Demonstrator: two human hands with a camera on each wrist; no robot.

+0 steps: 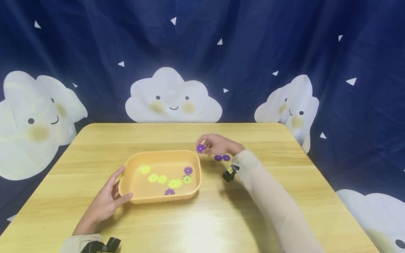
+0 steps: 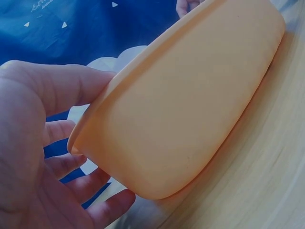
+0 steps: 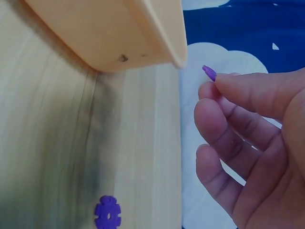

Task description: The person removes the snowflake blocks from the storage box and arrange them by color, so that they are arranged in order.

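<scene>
An orange plastic basin [image 1: 159, 201] stands on the table, holding several yellow snowflake building discs [image 1: 174, 183] and a few purple ones [image 1: 188, 170]. My left hand [image 1: 105, 198] grips the basin's left end; in the left wrist view the thumb lies on the rim of the basin [image 2: 181, 109] and the fingers reach around its corner. Past the basin's far right corner, my right hand [image 1: 218, 143] pinches a purple snowflake disc [image 1: 200, 149] between thumb and fingertip. That disc [image 3: 209, 73] appears edge-on in the right wrist view, held above the table. Two purple discs [image 1: 222, 158] lie under the right wrist.
The wooden table [image 1: 202, 225] has its far edge against a dark blue curtain [image 1: 202, 42] printed with white clouds. One loose purple disc [image 3: 108, 213] shows on the tabletop in the right wrist view. Black wrist cameras [image 1: 230, 173] sit on both cuffs.
</scene>
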